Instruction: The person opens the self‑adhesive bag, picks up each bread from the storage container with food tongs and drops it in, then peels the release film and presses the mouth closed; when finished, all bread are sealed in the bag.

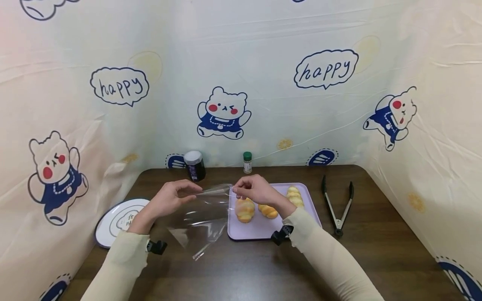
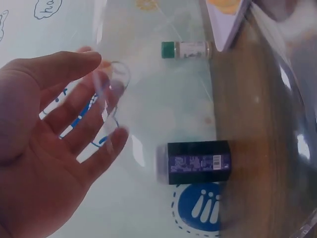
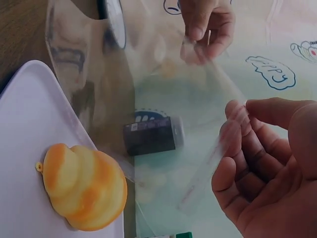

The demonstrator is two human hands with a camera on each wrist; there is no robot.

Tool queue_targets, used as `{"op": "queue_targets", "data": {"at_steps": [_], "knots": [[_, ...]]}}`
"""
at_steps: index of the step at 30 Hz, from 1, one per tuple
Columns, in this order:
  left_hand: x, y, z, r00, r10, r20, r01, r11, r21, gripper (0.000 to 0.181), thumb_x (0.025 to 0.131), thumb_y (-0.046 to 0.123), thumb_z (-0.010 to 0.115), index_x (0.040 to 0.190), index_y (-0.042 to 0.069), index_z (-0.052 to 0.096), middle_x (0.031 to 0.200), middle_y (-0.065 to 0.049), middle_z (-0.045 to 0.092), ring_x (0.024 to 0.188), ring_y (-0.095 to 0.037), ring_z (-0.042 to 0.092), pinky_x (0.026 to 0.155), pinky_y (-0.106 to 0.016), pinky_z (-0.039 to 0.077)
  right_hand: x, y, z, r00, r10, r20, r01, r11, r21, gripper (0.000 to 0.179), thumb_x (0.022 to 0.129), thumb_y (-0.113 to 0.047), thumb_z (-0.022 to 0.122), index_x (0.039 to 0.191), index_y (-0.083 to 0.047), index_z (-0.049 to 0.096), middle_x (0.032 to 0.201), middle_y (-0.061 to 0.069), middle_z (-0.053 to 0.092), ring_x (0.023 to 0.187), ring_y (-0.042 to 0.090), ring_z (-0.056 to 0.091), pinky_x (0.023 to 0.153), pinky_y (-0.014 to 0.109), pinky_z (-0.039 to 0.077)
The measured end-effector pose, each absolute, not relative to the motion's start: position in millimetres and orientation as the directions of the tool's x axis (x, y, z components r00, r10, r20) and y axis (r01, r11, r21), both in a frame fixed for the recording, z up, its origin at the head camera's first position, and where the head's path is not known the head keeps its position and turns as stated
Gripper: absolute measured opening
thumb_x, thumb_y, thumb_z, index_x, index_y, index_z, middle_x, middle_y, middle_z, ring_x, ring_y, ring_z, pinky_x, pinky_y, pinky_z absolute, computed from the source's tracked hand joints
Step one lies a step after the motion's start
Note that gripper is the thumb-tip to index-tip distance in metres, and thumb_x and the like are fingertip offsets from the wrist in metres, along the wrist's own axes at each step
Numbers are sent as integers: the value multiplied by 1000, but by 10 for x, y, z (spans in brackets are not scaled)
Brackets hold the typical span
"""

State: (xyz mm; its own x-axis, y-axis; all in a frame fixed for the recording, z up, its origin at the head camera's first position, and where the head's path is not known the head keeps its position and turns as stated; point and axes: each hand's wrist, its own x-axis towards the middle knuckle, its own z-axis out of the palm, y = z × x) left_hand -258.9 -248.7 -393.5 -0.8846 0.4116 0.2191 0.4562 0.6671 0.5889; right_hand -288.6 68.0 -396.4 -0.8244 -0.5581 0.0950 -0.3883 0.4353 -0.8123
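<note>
Bag [image 1: 206, 215], clear and apparently unfilled, hangs above the worktop [image 1: 248, 271]; the right hand [image 1: 259, 190] pinches its edge, the left hand [image 1: 169, 198] has fingers loosely spread beside it. Work looks early: 3 bread rolls [image 1: 245, 211] lie on the tray [image 1: 248, 233].

A clear, colourless plastic bag [image 1: 207, 217] is held up above the table [image 1: 241, 276]. It is thin and creased, with bright glints. Its upper edge is pinched by the right hand [image 1: 257, 190] and met by the left hand's [image 1: 169, 200] fingertips; its lower part is left hanging, slanted, to a narrow corner.
</note>
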Motion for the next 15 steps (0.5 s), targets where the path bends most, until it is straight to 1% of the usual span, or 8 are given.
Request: {"op": "queue_targets", "data": {"at_steps": [2,5,7,9,11,15], "knots": [[-2586,-2472,-3947,-871,410,269,489,677,550,27,89,11,74,115,20,73,120,1,71,115,-23,65,99,-47,54,-2886,673,-3964,-829,-551,92,-379,434,-817,14,98,-25,65,99,-15,74,83,4,73,75,18,68,63,27,53],[-2579,-2429,-3949,-857,393,334,515,696,501,28,88,14,76,115,17,73,124,-2,69,118,-27,63,100,-50,52,-2881,668,-3957,-844,-531,77,-348,432,-832,14,97,-24,65,99,-15,75,82,5,74,76,26,70,65,31,55],[-2571,-2382,-3946,-859,378,344,508,707,492,28,88,15,76,116,16,73,124,-4,68,119,-28,62,100,-52,51,-2882,663,-3959,-850,-522,69,-330,426,-842,14,97,-24,65,98,-14,75,82,6,75,79,32,71,65,34,57],[-2562,-2324,-3952,-866,363,344,495,718,490,28,88,16,76,116,17,73,122,-4,68,118,-28,62,100,-52,51,-2881,658,-3963,-856,-514,60,-315,425,-849,14,97,-25,66,98,-14,75,82,6,75,80,34,71,65,36,57],[-2551,-2247,-3968,-872,354,337,484,723,493,27,89,18,76,116,17,72,118,-2,68,114,-26,64,98,-50,53,-2876,652,-3964,-858,-510,54,-306,425,-852,14,97,-25,66,98,-14,75,83,7,76,78,33,70,67,39,58],[-2519,-2045,-4008,-883,337,328,467,715,521,25,89,24,76,113,18,73,109,0,70,102,-22,68,86,-44,57,-2855,646,-3972,-854,-517,46,-301,421,-856,16,96,-25,66,98,-11,74,84,9,76,71,22,69,68,40,58]]}}
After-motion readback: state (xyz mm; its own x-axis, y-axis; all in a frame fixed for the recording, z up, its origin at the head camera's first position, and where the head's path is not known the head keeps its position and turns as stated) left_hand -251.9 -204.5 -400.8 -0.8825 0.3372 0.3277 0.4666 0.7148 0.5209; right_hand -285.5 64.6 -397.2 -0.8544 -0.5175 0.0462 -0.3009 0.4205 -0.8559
